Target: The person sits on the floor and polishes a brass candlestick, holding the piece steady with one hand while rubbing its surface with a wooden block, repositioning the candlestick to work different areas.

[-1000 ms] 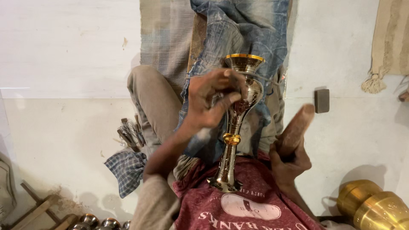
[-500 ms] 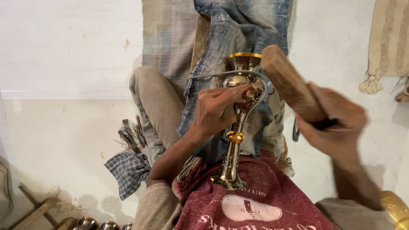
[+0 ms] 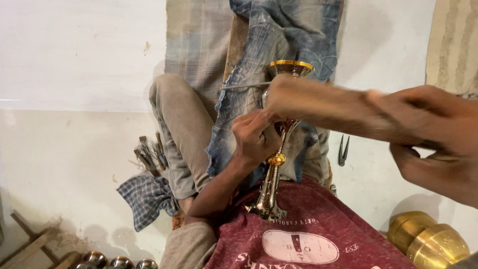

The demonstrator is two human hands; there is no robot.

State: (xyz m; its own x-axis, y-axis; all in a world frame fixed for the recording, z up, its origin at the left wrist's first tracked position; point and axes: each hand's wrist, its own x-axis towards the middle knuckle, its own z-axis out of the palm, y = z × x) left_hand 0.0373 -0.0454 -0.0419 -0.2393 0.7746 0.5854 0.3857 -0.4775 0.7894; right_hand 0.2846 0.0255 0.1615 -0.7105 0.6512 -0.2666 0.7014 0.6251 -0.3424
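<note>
Two brass pots (image 3: 428,241) nr wooden mallet (image 3: 318,107), tools (image 3: 149,155) left

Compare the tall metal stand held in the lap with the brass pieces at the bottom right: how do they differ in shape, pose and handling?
The metal stand is slim and long-stemmed with a flared cup; the brass pieces are squat and rounded. The stand is propped in the lap, gripped by the left hand; the brass pieces lie untouched on the floor. The stand looks silver and gold, the pieces all gold. Both are shiny metal.

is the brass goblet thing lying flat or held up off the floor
Held up: the brass goblet rests its base on the person's red shirt, its cup end pointing away, with the left hand gripping the stem.
</note>
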